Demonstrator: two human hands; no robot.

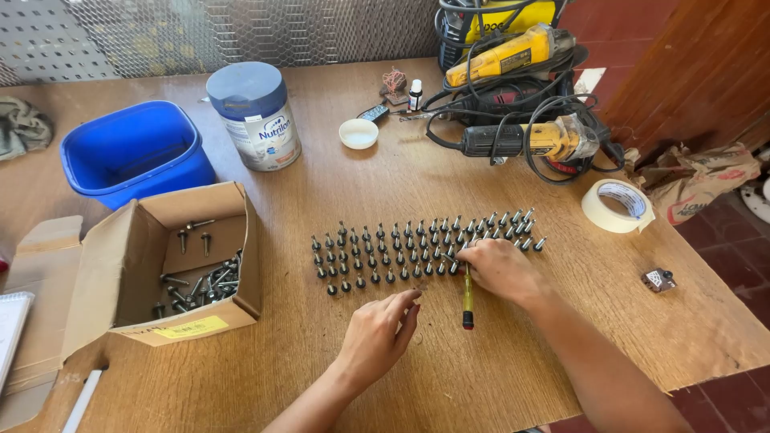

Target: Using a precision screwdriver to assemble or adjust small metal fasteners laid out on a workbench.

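My right hand [499, 269] is curled around a little screwdriver [468, 302] with a yellow handle and a dark end that points back at me. This hand rests at the near edge of the rows of screws [425, 240]. My left hand [377, 333] lies loose on the surface [449, 377] just beside it, fingers a bit bent, holding nothing.

The screws are small and dark, with shiny tips. They stand up in neat rows in the middle of the brown wooden surface.

To the left sits an open cardboard box [160, 265] with more screws lying loose inside. A yellow label [191, 327] is stuck on its front wall. Behind the box is a blue plastic tub [136, 152]. Next to that stands a round tin [255, 116] with a blue lid and a white and blue label.

To the right lies a roll of pale tape [618, 205]. Past it is a crumpled brown paper bag [698, 180] with red print.
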